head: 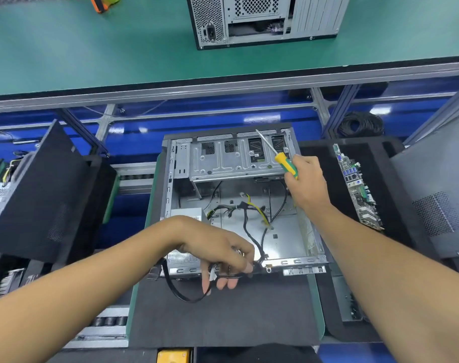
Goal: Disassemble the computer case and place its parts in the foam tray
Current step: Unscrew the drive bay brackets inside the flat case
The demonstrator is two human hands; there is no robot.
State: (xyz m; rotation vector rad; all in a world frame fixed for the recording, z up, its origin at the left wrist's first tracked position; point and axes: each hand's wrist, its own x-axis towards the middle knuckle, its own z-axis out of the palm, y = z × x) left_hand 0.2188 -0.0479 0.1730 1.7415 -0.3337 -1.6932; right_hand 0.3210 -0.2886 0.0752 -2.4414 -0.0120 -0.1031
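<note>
The left hand is pinching black cables at the near rim of the open grey metal computer case, just under its fingertips. The right hand is gripping a yellow-green-handled screwdriver above the drive cage. Pulling risks snagging still-connected wires.

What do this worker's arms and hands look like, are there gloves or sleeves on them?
No gloves and no sleeves show. Both forearms are bare from the bottom edge of the picture up to the wrists. The left hand and right hand are bare too, with no watch, wristband or ring that can be made out.
</note>
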